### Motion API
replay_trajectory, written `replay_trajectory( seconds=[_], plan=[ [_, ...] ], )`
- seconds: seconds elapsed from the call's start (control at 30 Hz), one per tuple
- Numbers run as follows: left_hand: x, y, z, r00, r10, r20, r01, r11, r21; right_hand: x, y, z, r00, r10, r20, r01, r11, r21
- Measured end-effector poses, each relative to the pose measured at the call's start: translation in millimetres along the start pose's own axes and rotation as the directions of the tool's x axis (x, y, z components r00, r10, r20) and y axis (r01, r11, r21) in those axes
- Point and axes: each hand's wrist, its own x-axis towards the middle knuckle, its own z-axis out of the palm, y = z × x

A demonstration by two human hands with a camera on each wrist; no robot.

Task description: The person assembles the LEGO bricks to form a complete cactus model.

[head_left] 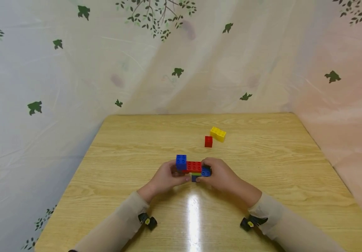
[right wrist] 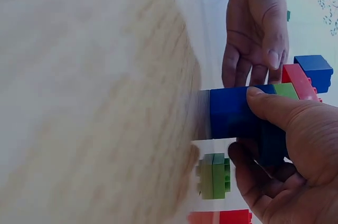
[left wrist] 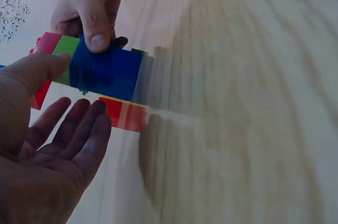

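Note:
Above the wooden table is a joined stack of toy building bricks. A small blue brick [head_left: 181, 161] tops its left end, over a long red brick [head_left: 194, 166]. Beneath come a green brick [right wrist: 285, 91] and dark blue bricks [right wrist: 229, 112]. My right hand [head_left: 220, 174] pinches the dark blue part, thumb on the near face and fingers curled behind. On the other side, my left hand [head_left: 168, 176] is under the stack's left end. Its thumb lies against the green brick in the left wrist view, while its other fingers stretch out loosely below.
Farther back on the table [head_left: 130, 140] sit a small red brick [head_left: 208, 141] and a yellow brick [head_left: 217, 134], close together. Low in the right wrist view, a green brick [right wrist: 218, 176] stands beyond the right hand. Behind the table hangs a leaf-patterned cloth [head_left: 206, 63].

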Motion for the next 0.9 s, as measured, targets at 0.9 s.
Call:
replay_trajectory(
  seconds=[0.9],
  plan=[
    [27.8, -21.1, 3.9, 0.978, -0.073, -0.196, 0.055, 0.994, -0.094, 51.7, -2, 11, 0.996, 0.039, -0.078, -0.045, 0.996, -0.072]
  ],
)
